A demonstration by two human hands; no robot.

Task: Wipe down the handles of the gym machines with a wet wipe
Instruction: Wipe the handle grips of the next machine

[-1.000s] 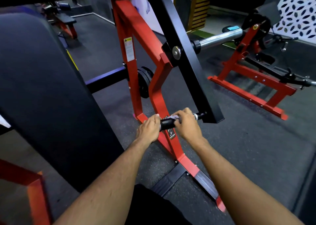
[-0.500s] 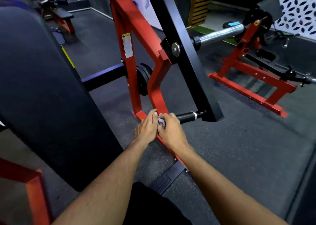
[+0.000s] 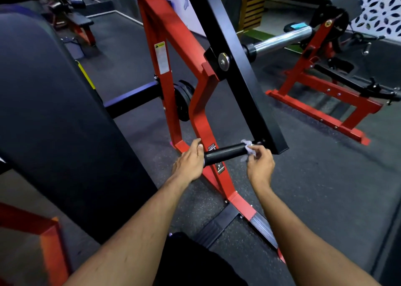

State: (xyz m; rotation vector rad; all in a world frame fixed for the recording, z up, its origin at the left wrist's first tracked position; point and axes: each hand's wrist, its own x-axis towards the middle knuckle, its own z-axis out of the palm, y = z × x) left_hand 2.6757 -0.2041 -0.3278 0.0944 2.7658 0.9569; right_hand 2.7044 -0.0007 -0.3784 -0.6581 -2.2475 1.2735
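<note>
Left hand (image 3: 191, 163) grips free end of black cylindrical rubber handle (image 3: 224, 153); right hand (image 3: 259, 163) pinches crumpled pale wet wipe (image 3: 248, 147) at inner end; best wrap wipe fully round.

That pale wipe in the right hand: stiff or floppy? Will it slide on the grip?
Likely floppy: the pale crumpled wet wipe bunches in folds where the right hand pinches it against the black cylindrical handle. Probably very light, since fingertips alone hold it. It may drag rather than slide on the matte grip, though wetness can't be seen.
</note>
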